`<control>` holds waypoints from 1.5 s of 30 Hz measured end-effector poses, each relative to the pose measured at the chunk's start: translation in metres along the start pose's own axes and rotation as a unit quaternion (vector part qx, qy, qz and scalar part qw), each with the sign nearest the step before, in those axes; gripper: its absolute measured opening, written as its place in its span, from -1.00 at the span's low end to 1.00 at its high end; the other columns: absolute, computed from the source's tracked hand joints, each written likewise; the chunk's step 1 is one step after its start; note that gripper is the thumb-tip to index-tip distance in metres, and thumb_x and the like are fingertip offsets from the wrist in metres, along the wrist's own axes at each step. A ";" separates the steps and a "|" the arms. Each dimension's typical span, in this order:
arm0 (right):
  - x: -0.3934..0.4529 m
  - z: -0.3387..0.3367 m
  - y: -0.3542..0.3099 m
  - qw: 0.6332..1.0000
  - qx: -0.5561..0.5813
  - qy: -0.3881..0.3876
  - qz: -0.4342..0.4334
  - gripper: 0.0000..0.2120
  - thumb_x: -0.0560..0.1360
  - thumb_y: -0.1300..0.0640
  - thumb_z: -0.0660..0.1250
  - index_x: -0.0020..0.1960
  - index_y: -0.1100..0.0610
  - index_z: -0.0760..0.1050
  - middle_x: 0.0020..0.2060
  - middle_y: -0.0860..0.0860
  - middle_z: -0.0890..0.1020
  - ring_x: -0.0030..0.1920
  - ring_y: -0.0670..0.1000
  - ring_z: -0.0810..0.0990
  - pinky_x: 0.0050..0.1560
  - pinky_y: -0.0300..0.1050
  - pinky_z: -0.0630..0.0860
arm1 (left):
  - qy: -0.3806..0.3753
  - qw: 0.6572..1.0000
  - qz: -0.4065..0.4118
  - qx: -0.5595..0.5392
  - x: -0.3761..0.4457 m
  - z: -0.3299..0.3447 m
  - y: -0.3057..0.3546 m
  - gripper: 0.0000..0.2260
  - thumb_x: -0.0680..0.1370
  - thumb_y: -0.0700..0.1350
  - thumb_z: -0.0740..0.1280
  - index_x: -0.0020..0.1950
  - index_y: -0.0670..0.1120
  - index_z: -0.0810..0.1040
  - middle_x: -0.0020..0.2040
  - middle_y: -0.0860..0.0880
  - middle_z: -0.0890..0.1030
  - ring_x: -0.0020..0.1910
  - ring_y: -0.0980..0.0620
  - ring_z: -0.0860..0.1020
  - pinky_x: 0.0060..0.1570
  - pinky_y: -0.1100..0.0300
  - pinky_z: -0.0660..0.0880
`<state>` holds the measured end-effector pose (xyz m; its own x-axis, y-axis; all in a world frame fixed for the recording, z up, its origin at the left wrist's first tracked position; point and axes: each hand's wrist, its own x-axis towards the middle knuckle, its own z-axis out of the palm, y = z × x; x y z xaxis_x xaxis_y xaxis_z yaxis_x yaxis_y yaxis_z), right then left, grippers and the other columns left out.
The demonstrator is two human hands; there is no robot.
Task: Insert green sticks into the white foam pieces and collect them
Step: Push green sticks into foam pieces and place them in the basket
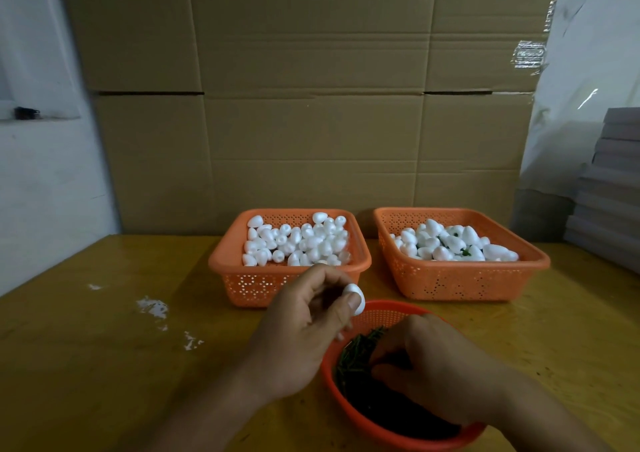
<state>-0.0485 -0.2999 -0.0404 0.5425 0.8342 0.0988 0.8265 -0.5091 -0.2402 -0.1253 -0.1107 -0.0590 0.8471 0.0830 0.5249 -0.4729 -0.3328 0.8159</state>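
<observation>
My left hand (pixel 298 333) pinches a white foam piece (pixel 356 297) between thumb and fingers, just above the far rim of a round orange basket (pixel 329 379). That basket holds a pile of green sticks (pixel 356 351). My right hand (pixel 436 365) reaches down into it with curled fingers among the sticks; whether it holds one is hidden. Behind, a left orange basket (pixel 256 288) is full of plain foam pieces (pixel 298 240). The right orange basket (pixel 460 281) holds foam pieces with green sticks (pixel 453 243) showing between them.
Everything stands on a yellow wooden table (pixel 104 365) with white foam crumbs (pixel 152 307) at the left. A wall of cardboard boxes (pixel 311 105) closes the back. Stacked grey boards (pixel 609 181) sit at the right edge.
</observation>
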 end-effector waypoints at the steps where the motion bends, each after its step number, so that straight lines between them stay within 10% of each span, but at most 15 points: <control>1: 0.000 0.000 0.000 1.000 0.000 0.000 0.001 -0.81 0.55 -0.06 0.32 0.07 -0.07 0.66 -0.07 -0.14 0.71 -0.08 -0.13 0.62 -0.01 -0.12 0.55 | -0.003 1.000 -0.004 -0.010 0.000 0.000 0.001 -0.86 0.59 0.06 0.33 0.13 0.10 0.54 -0.12 -0.04 0.65 -0.21 -0.01 0.63 -0.21 0.19 0.56; 9: -0.002 0.000 -0.007 0.998 0.005 -0.056 -0.009 -0.64 0.46 -0.30 0.34 0.13 -0.10 0.59 -0.05 -0.14 0.67 -0.07 -0.14 0.62 0.00 -0.07 0.58 | -0.009 0.988 -0.088 -0.123 -0.003 0.003 0.008 -0.83 0.60 0.01 0.31 0.08 0.00 0.65 -0.20 -0.13 0.66 -0.35 0.00 0.57 -0.41 0.21 0.48; 21: 0.001 0.008 -0.010 0.998 -0.043 -0.048 0.017 -0.83 0.55 -0.03 0.32 0.05 -0.01 0.64 -0.10 -0.07 0.67 -0.10 -0.08 0.61 -0.02 -0.10 0.57 | -0.009 0.946 -0.166 -0.278 -0.001 0.000 0.013 -0.77 0.51 -0.13 0.44 0.15 -0.13 0.64 -0.13 -0.19 0.63 -0.26 -0.02 0.56 -0.33 0.22 0.49; 32: 0.002 0.007 -0.005 0.989 0.062 0.124 0.049 -0.91 0.50 0.03 0.39 -0.04 -0.08 0.66 -0.21 -0.15 0.68 -0.17 -0.15 0.62 -0.17 -0.23 0.54 | 0.030 0.951 -0.168 -0.259 0.000 -0.002 0.010 -0.80 0.39 -0.09 0.55 -0.03 -0.07 0.68 -0.20 -0.17 0.63 -0.35 0.03 0.53 -0.42 0.25 0.43; 45: 0.000 -0.003 -0.013 0.882 0.357 0.306 -0.009 -0.89 0.48 0.23 0.48 -0.13 0.02 0.70 -0.35 0.01 0.68 -0.42 -0.13 0.57 -0.40 -0.28 0.49 | 0.060 0.942 -0.195 -0.267 0.003 -0.003 0.008 -0.78 0.40 0.05 0.44 -0.13 -0.09 0.72 -0.32 -0.05 0.53 -0.45 0.13 0.42 -0.47 0.32 0.29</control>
<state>-0.0591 -0.2942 -0.0346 0.6906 0.4583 0.5595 0.6489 -0.0510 -0.7592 -0.1271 -0.1104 -0.0502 0.9633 0.2166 0.1582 -0.2135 0.2621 0.9411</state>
